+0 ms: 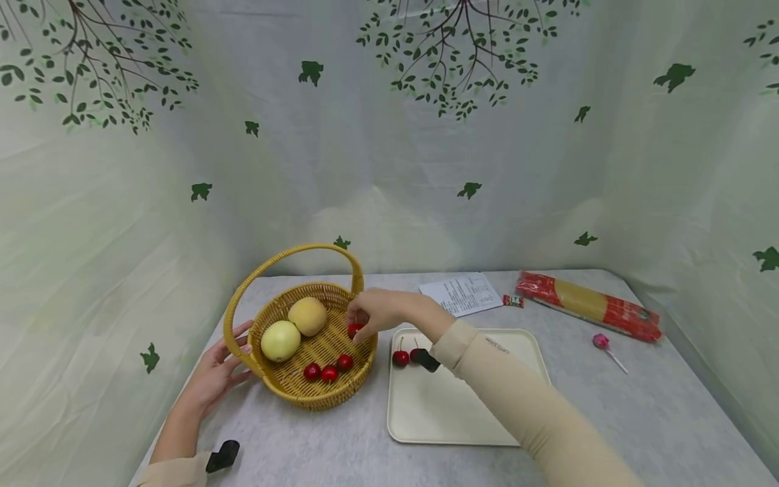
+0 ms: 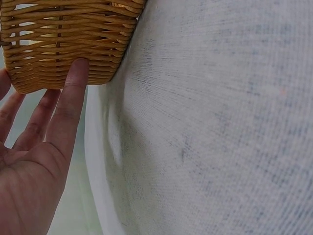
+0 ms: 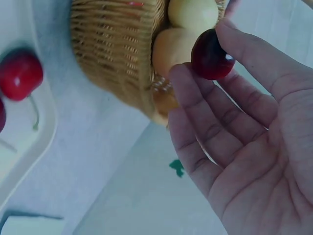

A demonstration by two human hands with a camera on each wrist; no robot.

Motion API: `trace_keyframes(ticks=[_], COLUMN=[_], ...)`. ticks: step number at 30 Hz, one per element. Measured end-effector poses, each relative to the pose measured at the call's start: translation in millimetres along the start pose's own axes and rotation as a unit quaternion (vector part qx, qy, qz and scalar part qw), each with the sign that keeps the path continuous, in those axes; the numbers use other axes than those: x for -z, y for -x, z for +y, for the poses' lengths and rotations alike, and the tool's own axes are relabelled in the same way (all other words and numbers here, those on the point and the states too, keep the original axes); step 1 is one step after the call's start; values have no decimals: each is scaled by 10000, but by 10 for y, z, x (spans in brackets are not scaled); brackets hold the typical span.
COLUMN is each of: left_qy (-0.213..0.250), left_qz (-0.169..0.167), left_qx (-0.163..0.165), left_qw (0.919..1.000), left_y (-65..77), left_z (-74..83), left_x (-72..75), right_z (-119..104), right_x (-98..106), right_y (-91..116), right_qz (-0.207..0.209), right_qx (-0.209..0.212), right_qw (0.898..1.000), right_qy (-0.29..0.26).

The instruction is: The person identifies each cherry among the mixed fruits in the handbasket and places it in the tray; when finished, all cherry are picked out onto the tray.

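My right hand (image 1: 380, 311) pinches a dark red cherry (image 3: 212, 55) between thumb and fingers, over the right side of a yellow wicker basket (image 1: 316, 403). My left hand (image 1: 214, 368) is at the basket's left side, near the foot of its tall handle. In the left wrist view its extended fingers touch the woven wall, one fingertip (image 2: 79, 68) resting on the weave. Inside the basket lie a pale green round fruit (image 1: 280, 341), a yellow-orange round fruit (image 1: 308, 316) and three cherries (image 1: 329, 374). Two stemmed cherries (image 1: 400, 358) sit on a cream tray (image 1: 450, 423), beneath my right forearm.
Behind the tray lies a printed sheet (image 1: 461, 295), with a small red wrapped candy (image 1: 513, 301) beside it. A long red-and-yellow packet (image 1: 589, 306) lies at the back right, a pink lollipop (image 1: 601, 341) in front of it. Leaf-printed curtains (image 1: 377, 169) enclose the table.
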State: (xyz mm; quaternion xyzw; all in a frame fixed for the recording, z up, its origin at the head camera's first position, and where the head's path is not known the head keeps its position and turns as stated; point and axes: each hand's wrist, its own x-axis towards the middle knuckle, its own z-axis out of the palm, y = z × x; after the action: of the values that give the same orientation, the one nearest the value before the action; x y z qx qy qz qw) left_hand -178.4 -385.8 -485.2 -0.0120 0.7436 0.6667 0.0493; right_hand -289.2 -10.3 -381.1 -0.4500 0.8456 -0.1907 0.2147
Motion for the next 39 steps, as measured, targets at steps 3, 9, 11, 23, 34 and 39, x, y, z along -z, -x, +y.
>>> trace_keyframes(ticks=[3,9,11,23,34,39], left_qy=[-9,-96,-117,-187,-136,-102], left_qz=[4,8,10,52,52,44], left_qx=[11,78,90,126,91,58], left_qw=[10000,9999,9999,9997,9999,9999], left_y=[8,3,1,-5,5,12], left_z=[5,6,2,-3,3,19], left_x=[-4,1,4,4,-1,-11], right_z=[48,207,258,529,742,860], right_x=[26,59,63,19,-119,-238], right_y=[113,327,404,791,1118,1200], right_qz=[121,357,432,789,1011,1132], right_qx=[53,82,23,-335,-733,-773], right_qw=[9999,9991,9987,9947,9890,9864], right_qy=[-18,-197,-263,-562,-794,-910])
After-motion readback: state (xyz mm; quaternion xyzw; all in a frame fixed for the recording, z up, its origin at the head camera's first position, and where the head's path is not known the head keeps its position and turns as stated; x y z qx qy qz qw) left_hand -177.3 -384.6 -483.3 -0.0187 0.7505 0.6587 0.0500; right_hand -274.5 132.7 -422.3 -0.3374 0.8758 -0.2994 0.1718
